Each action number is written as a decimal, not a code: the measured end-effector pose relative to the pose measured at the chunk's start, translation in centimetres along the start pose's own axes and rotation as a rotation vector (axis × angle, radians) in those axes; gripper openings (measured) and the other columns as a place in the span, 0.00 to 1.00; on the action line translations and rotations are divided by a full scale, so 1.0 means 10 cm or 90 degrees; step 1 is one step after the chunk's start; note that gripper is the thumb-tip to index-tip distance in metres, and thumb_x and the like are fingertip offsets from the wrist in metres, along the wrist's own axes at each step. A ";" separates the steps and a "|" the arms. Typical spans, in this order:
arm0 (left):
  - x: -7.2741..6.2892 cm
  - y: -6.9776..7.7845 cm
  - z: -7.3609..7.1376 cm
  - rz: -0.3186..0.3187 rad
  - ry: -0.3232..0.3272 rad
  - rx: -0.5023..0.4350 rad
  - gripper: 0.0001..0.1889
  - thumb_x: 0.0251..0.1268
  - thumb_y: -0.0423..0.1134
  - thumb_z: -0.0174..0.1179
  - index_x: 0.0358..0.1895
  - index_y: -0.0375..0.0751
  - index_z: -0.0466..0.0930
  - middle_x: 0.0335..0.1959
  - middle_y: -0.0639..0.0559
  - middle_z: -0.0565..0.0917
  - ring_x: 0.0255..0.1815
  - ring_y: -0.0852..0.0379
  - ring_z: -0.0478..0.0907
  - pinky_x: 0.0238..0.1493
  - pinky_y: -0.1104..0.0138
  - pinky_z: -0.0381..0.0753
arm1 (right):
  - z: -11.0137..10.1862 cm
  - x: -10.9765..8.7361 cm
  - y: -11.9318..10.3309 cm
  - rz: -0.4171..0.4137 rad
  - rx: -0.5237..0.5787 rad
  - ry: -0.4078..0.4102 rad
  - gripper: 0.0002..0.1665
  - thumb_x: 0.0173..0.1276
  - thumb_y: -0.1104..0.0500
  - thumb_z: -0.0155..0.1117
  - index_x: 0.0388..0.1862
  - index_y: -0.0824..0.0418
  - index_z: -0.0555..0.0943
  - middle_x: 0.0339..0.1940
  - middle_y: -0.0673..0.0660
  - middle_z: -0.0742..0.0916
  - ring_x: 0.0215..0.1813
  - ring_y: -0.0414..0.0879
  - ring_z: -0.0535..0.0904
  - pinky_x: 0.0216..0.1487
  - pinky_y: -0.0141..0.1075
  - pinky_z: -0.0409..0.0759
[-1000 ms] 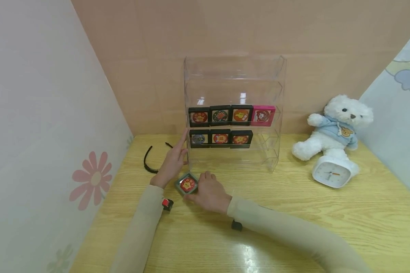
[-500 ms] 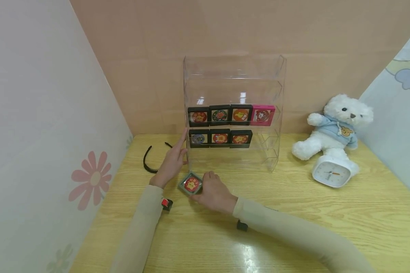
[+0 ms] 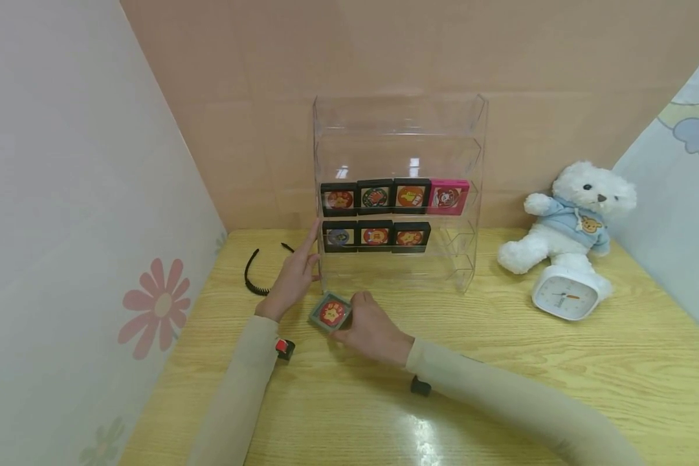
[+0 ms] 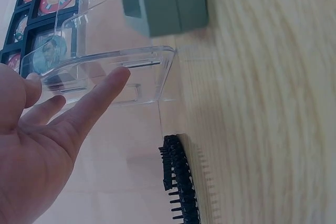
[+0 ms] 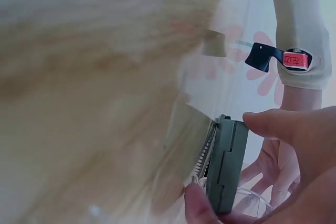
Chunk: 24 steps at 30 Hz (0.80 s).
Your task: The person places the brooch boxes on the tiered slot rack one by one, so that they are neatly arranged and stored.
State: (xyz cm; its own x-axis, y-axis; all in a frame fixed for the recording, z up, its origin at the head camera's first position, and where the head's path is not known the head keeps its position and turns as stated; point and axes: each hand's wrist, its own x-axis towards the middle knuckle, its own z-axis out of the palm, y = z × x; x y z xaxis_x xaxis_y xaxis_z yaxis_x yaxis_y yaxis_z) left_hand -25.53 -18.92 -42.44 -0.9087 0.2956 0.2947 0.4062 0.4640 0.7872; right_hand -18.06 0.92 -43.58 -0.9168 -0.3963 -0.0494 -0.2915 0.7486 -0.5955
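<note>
My right hand [image 3: 375, 329] pinches a small grey-green square case [image 3: 331, 312] by its edges. Its face shows a red round badge with a yellow star figure. In the right wrist view, thumb and fingers span the case [image 5: 229, 166] from opposite edges. My left hand [image 3: 291, 279] rests its fingers against the left side of a clear acrylic rack [image 3: 396, 155]; the left wrist view shows these fingers extended along the rack's side panel [image 4: 152, 69]. Square framed badges fill part of the rack: black ones [image 3: 375, 236] on two tiers and a pink one [image 3: 449, 197] at the upper right end.
A black toothed hairband [image 3: 255, 283] lies left of the rack, partly behind the left hand. At the right sit a white teddy bear [image 3: 576, 220] in a blue hoodie and a white clock [image 3: 565, 296]. Walls [image 3: 210, 110] bound the wooden table [image 3: 349, 421].
My right hand has shifted slightly to the right with the grey-green case, which is turned and tilted a little differently. My left hand stays at the rack's side.
</note>
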 end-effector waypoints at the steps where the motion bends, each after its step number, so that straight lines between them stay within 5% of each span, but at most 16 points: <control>1: 0.00 0.00 0.00 0.000 0.000 0.002 0.41 0.81 0.31 0.44 0.82 0.72 0.35 0.82 0.54 0.49 0.66 0.40 0.73 0.41 0.65 0.89 | -0.01 0.00 0.01 -0.004 0.015 0.004 0.46 0.57 0.45 0.81 0.59 0.75 0.69 0.46 0.59 0.75 0.43 0.47 0.77 0.45 0.38 0.86; 14: 0.00 0.02 0.01 0.012 0.005 0.037 0.40 0.82 0.31 0.43 0.83 0.68 0.34 0.82 0.53 0.50 0.64 0.41 0.75 0.42 0.65 0.89 | -0.12 -0.03 0.12 -0.064 0.148 0.046 0.42 0.51 0.72 0.80 0.61 0.71 0.66 0.50 0.62 0.78 0.45 0.49 0.79 0.43 0.34 0.85; 24: -0.01 0.03 0.01 0.008 0.002 0.017 0.40 0.81 0.31 0.43 0.83 0.68 0.34 0.82 0.52 0.50 0.65 0.41 0.74 0.40 0.68 0.89 | -0.18 -0.03 0.24 -0.100 0.147 0.062 0.41 0.49 0.79 0.76 0.60 0.68 0.67 0.48 0.61 0.81 0.44 0.49 0.79 0.42 0.35 0.85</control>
State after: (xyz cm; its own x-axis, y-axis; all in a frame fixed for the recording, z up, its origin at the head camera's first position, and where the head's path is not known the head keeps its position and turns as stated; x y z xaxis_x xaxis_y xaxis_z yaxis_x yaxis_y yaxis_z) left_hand -25.38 -18.74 -42.30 -0.9039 0.2988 0.3060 0.4197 0.4821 0.7690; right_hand -18.97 3.79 -43.53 -0.8902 -0.4372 0.1283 -0.3727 0.5369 -0.7569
